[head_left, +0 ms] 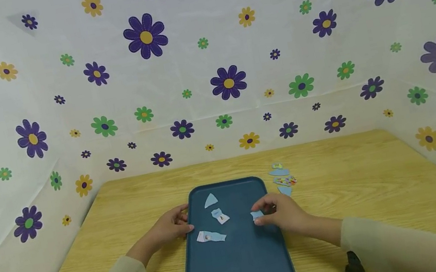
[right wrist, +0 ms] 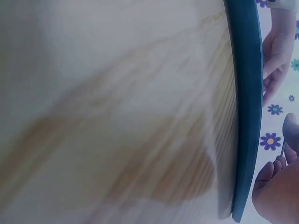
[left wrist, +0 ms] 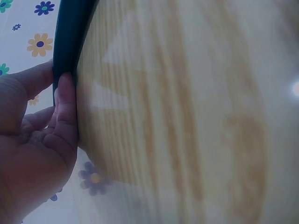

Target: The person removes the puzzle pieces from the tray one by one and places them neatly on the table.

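My right hand pinches a small light-blue puzzle-like paper piece between thumb and fingers, over the right side of a dark blue tray. In the right wrist view the piece shows edge-on as a thin line. At the tray's upper left side, my left hand holds the rim, fingers bent against its outer wall in the left wrist view. Three pieces lie inside the tray: a pale triangular one, a printed one and a longer printed strip.
Several more cut pieces lie on the wooden table just beyond the tray's upper right corner. A flower-patterned white sheet encloses the table at the back and sides.
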The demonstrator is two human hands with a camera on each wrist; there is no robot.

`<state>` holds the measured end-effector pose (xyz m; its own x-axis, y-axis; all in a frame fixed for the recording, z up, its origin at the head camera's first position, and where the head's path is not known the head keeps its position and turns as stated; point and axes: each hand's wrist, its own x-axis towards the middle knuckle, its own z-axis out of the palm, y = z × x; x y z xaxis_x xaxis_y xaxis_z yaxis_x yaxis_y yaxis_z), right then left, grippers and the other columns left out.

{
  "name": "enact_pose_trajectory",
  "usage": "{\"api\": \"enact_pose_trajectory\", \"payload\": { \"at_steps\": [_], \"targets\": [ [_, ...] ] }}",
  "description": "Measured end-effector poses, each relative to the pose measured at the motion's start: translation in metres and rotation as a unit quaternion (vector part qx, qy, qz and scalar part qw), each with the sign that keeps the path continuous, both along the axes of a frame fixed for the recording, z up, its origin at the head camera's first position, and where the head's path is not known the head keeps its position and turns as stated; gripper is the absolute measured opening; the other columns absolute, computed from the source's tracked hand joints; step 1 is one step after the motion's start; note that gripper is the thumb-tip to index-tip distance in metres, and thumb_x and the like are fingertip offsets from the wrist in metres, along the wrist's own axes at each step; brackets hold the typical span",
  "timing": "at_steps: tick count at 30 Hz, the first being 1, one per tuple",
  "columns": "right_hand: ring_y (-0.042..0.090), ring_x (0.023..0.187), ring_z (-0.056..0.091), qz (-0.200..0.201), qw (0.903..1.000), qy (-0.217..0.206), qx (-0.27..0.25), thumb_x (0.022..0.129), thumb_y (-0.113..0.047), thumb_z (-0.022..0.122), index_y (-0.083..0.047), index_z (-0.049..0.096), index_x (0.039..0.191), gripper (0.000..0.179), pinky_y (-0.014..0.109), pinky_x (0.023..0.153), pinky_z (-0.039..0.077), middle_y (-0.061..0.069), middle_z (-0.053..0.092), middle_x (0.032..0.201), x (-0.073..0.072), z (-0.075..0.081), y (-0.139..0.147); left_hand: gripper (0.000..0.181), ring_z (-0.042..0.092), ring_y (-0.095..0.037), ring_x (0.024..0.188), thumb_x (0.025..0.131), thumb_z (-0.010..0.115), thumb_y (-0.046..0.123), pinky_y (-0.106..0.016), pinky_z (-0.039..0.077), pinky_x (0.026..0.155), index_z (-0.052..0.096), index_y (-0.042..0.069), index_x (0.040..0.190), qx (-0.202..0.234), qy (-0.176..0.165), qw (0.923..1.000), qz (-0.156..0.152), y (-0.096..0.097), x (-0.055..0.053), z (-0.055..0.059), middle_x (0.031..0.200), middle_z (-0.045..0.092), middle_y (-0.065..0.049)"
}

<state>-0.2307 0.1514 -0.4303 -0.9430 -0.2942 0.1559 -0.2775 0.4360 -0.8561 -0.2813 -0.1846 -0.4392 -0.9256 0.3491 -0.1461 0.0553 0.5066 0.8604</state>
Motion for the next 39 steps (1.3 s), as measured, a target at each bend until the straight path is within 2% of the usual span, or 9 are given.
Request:
{"api": "enact_pose_trajectory", "payload": {
  "at_steps": [5, 11, 18, 24, 39],
  "targets": [
    [0.021, 0.086, 0.05, -0.015, 0.9999, 0.0, -0.001, 0.08, -0.009, 0.08, -0.006, 0.073, 0.1, 0.022, 0.032, 0.076, 0.047, 0.001, 0.063, 0.094, 0.002, 0.0, 0.008, 0.068, 0.054, -0.021, 0.079, 0.088, 0.071, 0.005, -0.033, 0.05, 0.067, 0.036, -0.003, 0.146, 0.001, -0.004, 1.0, -0.001, 0.0, 0.0, 0.001, 0.098, 0.052, -0.011],
    [0.02, 0.085, 0.051, -0.032, 0.9995, 0.005, -0.005, 0.081, -0.007, 0.078, -0.004, 0.072, 0.1, 0.021, 0.032, 0.076, 0.048, 0.004, 0.064, 0.097, 0.006, 0.0, 0.018, 0.068, 0.054, -0.02, 0.079, 0.088, 0.071, 0.004, -0.033, 0.05, 0.067, 0.036, -0.004, 0.146, 0.001, -0.004, 1.0, -0.001, 0.0, 0.0, 0.0, 0.098, 0.052, -0.011],
    [0.019, 0.09, 0.055, -0.077, 0.9969, -0.012, 0.0, 0.081, -0.007, 0.078, -0.005, 0.071, 0.101, 0.021, 0.035, 0.081, 0.048, 0.003, 0.067, 0.101, 0.008, 0.0, 0.031, 0.068, 0.054, -0.02, 0.08, 0.088, 0.07, 0.004, -0.032, 0.05, 0.068, 0.036, -0.003, 0.146, 0.0, -0.003, 1.0, 0.0, 0.0, -0.001, -0.001, 0.099, 0.052, -0.011],
    [0.021, 0.09, 0.056, -0.101, 0.9946, -0.026, 0.0, 0.081, -0.009, 0.078, -0.001, 0.07, 0.103, 0.024, 0.034, 0.079, 0.048, 0.006, 0.065, 0.101, 0.009, 0.002, 0.044, 0.068, 0.054, -0.021, 0.081, 0.088, 0.071, 0.005, -0.032, 0.05, 0.069, 0.036, -0.003, 0.146, -0.001, -0.003, 1.0, 0.002, 0.0, -0.001, -0.001, 0.1, 0.052, -0.011],
    [0.019, 0.088, 0.057, -0.136, 0.9892, -0.032, 0.044, 0.081, -0.01, 0.079, -0.002, 0.071, 0.101, 0.024, 0.034, 0.078, 0.048, 0.003, 0.066, 0.097, -0.002, -0.008, 0.072, 0.068, 0.052, -0.022, 0.08, 0.089, 0.071, 0.007, -0.032, 0.05, 0.07, 0.036, -0.004, 0.146, 0.002, -0.008, 1.0, 0.003, 0.001, 0.003, 0.004, 0.098, 0.052, -0.011]
  ]
}}
